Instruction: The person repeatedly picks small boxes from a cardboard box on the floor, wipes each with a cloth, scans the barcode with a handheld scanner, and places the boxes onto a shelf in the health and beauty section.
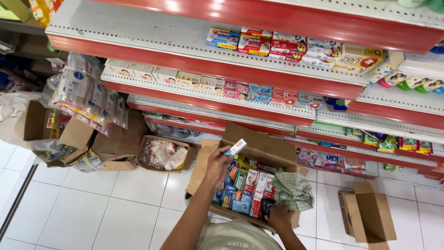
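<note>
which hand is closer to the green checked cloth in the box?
Right. The right hand grips the near edge of the open cardboard box just below the green checked cloth. The left hand is further off at the box's far-left side, holding up a small white-and-blue box.

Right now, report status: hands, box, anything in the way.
Left hand holds small white box above open carton. Right hand at carton's near edge. Checked cloth lies over the packs.
</note>
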